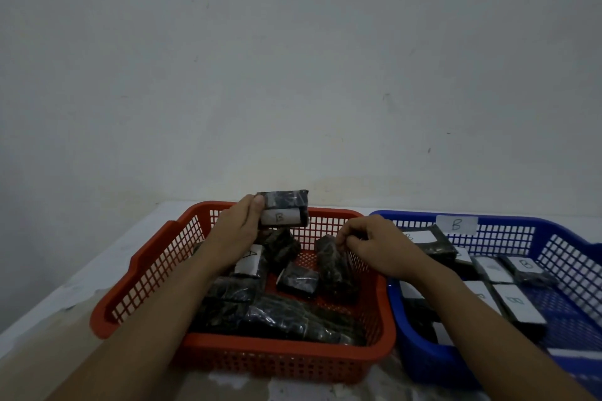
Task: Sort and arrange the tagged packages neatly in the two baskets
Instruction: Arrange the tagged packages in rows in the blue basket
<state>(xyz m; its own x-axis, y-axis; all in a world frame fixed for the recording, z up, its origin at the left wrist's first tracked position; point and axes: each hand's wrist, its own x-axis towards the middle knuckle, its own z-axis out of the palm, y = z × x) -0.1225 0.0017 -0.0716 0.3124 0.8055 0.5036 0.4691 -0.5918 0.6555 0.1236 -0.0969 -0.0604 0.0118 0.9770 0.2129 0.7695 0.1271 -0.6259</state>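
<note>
In the head view, the left hand [236, 234] grips a dark wrapped package [284, 209] with a B tag, held up over the 12 o'clock rim of the red basket [136, 273]. The right hand [374, 246] pinches the top of another package [332, 264] standing inside. The blue basket [407, 345], labelled B, stands at 3 o'clock. The packages look light, soft and slippery in their film, so gripping across the short sides seems safest.

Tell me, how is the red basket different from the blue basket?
The red basket holds packages in a jumbled heap; the blue basket holds them flat in rows, white tags up. The blue basket has a B label on its far rim; the red basket shows none. Both are plastic mesh baskets.
</note>
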